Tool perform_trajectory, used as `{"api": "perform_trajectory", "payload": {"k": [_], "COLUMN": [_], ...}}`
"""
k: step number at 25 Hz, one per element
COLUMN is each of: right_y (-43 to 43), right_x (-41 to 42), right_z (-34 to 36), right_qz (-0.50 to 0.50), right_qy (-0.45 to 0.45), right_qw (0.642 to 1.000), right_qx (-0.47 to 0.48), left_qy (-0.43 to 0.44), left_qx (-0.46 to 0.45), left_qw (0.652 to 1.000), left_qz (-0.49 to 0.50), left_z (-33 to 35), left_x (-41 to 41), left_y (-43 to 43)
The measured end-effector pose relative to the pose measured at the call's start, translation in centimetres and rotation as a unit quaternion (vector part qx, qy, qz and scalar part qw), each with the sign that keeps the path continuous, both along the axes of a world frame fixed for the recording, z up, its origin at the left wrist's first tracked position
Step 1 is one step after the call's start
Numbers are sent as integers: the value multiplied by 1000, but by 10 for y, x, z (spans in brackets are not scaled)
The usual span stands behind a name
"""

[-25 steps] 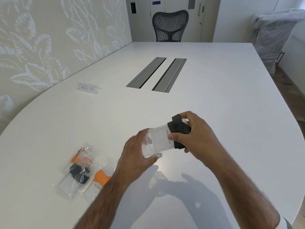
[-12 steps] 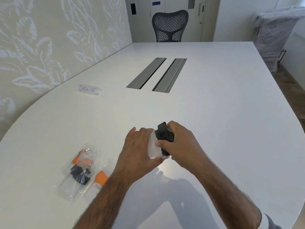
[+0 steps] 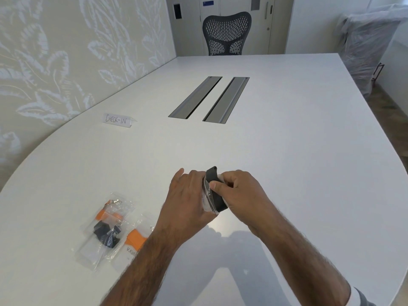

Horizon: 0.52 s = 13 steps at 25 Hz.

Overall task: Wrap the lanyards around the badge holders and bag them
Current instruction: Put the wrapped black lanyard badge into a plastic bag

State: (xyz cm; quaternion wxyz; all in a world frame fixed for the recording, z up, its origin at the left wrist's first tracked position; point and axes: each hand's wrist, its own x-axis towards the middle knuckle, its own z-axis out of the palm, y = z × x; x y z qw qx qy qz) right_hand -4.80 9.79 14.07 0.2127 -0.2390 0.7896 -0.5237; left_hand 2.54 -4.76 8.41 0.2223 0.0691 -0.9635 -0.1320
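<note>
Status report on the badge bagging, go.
Left hand and right hand both gripping the black-wrapped badge in its clear bag above the table. Bagged badges piled at left. Nothing obstructing.

Two hands, left hand [image 3: 187, 199] and right hand [image 3: 240, 193], share one black-lanyard badge holder [image 3: 215, 191]. Bagged badge sets on worktop [image 3: 287, 151]: three, overlapping, exact count unsure [image 3: 110, 230]. One check-in sign [image 3: 117, 119]. Two cable slots [image 3: 209, 97]. One chair [image 3: 226, 34].

A broad white curved tabletop [image 3: 287, 151] fills the view. At its centre, toward twelve o'clock, lie two grey metal cable hatches [image 3: 209, 99]. A folded white paper tent card [image 3: 118, 119] reading "CHECK-IN" stands at ten o'clock. A dark mesh office chair [image 3: 227, 33] sits at twelve o'clock, a plastic-wrapped bulky object [image 3: 366, 45] at two.
</note>
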Motion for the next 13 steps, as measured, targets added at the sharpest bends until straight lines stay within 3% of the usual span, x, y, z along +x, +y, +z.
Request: {"api": "perform_trajectory", "payload": {"k": [6, 13], "right_y": [-6, -11], "right_x": [5, 6], "right_z": [-2, 0], "right_qz": [-6, -2], "right_qy": [-56, -9], "right_qw": [998, 1000], "right_qx": [-28, 13], "left_qy": [52, 23], "left_qx": [39, 78], "left_qw": [998, 996], "left_qz": [-8, -26], "left_z": [2, 11], "left_x": [1, 5], "left_y": [9, 21]}}
